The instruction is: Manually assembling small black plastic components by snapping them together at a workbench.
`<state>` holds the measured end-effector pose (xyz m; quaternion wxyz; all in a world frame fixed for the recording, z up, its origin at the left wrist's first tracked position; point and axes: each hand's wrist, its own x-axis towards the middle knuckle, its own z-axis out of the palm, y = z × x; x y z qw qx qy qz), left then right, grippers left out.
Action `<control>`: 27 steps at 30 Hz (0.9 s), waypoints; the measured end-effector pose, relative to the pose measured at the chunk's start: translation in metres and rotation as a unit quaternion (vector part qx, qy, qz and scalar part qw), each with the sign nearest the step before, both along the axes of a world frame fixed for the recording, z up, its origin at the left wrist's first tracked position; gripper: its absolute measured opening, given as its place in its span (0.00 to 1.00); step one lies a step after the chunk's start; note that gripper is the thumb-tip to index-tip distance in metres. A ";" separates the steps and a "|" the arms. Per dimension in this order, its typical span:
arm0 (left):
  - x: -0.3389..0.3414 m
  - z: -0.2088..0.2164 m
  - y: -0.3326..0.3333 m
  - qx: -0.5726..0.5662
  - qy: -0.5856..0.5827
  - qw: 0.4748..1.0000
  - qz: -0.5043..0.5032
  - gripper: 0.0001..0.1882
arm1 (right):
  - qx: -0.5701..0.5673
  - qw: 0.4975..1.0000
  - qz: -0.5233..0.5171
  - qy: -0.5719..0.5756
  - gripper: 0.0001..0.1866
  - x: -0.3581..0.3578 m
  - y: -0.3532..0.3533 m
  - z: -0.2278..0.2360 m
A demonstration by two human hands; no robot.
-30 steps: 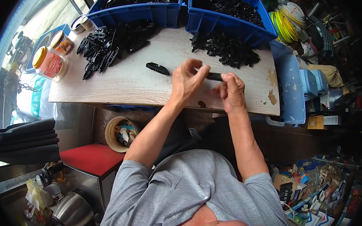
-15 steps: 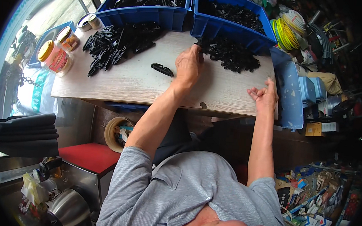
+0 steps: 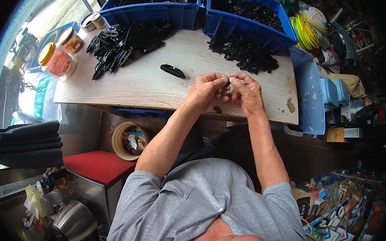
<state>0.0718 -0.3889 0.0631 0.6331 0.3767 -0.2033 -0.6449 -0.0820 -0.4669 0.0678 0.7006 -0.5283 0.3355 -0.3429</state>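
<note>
Meeting near the worktop (image 3: pixel 132 91)'s front edge, left hand (image 3: pixel 205 91) and right hand (image 3: pixel 250 97), apart moments ago, both pinch a dark bit (image 3: pixel 228 82) (mostly hidden): two-handed work seemingly resumes.

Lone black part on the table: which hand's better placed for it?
Left, I'd judge: the left hand is nearer the lone black part, which lies to its left; the right hand sits farther right. Both look busy at a small dark part, though.

A small dark piece (image 3: pixel 228 82) is pinched between the left hand (image 3: pixel 204 88) and right hand (image 3: pixel 250 96), over the tabletop (image 3: pixel 137 87). Mostly covered, it shows too little to tell its shape.
</note>
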 end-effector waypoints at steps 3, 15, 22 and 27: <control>-0.005 0.000 0.003 -0.003 0.022 1.000 -0.005 0.09 | 0.000 1.000 -0.011 -0.013 0.10 -0.004 -0.001 -0.005; -0.007 -0.001 0.004 -0.002 0.026 0.998 0.048 0.09 | 0.002 1.000 -0.015 -0.016 0.12 -0.003 0.003 0.001; -0.004 -0.002 0.015 -0.047 -0.247 0.964 0.086 0.11 | -0.002 1.000 0.012 0.017 0.11 -0.008 0.002 -0.003; 0.083 -0.006 0.030 -0.060 -0.764 0.542 0.345 0.13 | 0.028 0.999 -0.001 -0.029 0.11 -0.006 0.007 -0.002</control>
